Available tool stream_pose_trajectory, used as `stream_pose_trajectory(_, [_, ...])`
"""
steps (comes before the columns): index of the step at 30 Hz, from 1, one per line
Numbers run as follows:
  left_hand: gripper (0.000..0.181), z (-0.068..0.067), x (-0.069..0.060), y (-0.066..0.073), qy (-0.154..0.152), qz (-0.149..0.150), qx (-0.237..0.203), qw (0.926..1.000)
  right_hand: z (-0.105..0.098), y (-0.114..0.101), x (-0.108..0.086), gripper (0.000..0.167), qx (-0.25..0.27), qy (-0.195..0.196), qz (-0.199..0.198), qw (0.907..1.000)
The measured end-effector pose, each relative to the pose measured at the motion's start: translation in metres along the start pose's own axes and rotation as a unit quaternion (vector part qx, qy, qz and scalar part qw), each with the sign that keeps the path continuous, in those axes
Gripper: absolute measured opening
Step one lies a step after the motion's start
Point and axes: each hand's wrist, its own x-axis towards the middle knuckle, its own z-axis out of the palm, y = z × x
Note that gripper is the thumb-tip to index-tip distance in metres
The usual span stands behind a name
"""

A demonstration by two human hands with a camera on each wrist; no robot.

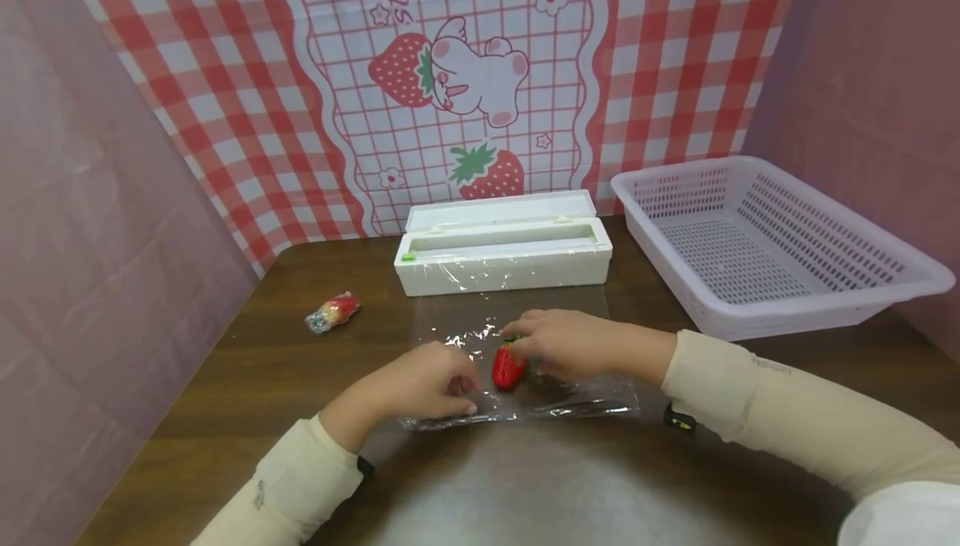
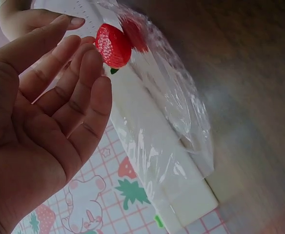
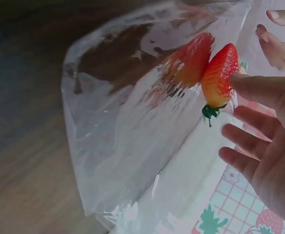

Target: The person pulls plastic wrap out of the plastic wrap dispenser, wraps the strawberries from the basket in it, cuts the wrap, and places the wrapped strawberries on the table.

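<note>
A red strawberry [image 1: 507,368] with a green leafy top lies on a sheet of clear plastic wrap [image 1: 480,338]. My right hand [image 1: 570,344] is over its leafy end. In the right wrist view the thumb touches the strawberry [image 3: 220,78], and the other visible fingers are spread loosely below. To the left, my left hand [image 1: 420,381] hovers by the wrap's near edge with loosely bent fingers and nothing in them. The wrap runs out from a white wrap dispenser box [image 1: 510,273] whose lid stands up at the back.
A small wrapped strawberry [image 1: 333,313] lies on the wooden table [image 1: 285,379] at the left. A white perforated plastic basket [image 1: 750,313] stands at the back right. Behind the table hangs a strawberry-print cloth [image 1: 487,79], with pink curtains on both sides.
</note>
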Motion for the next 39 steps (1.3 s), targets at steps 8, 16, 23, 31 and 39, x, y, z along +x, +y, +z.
stream_pose_trajectory(8, [0.013,0.001,-0.001,-0.001,0.008,0.004,-0.007,0.9999,-0.002,-0.002,0.001,0.027,0.002,-0.004,-0.022,0.9997])
stream_pose_trajectory(16, [0.015,0.001,-0.005,0.000,0.003,0.005,0.000,1.0000,-0.006,-0.005,-0.005,0.027,0.001,0.007,-0.012,0.9999])
stream_pose_trajectory(23, [0.024,-0.001,-0.020,-0.005,-0.057,-0.055,0.028,0.9964,-0.020,-0.016,-0.038,0.030,0.088,-0.118,0.075,0.9862])
stream_pose_trajectory(31, [0.020,-0.001,-0.032,-0.008,-0.097,-0.088,-0.010,0.9914,-0.009,-0.010,-0.072,0.030,0.109,-0.131,0.061,0.9836])
stream_pose_trajectory(39, [0.017,0.001,-0.032,-0.010,-0.083,-0.057,-0.009,0.9948,-0.007,-0.004,-0.081,0.023,0.145,-0.089,0.023,0.9853])
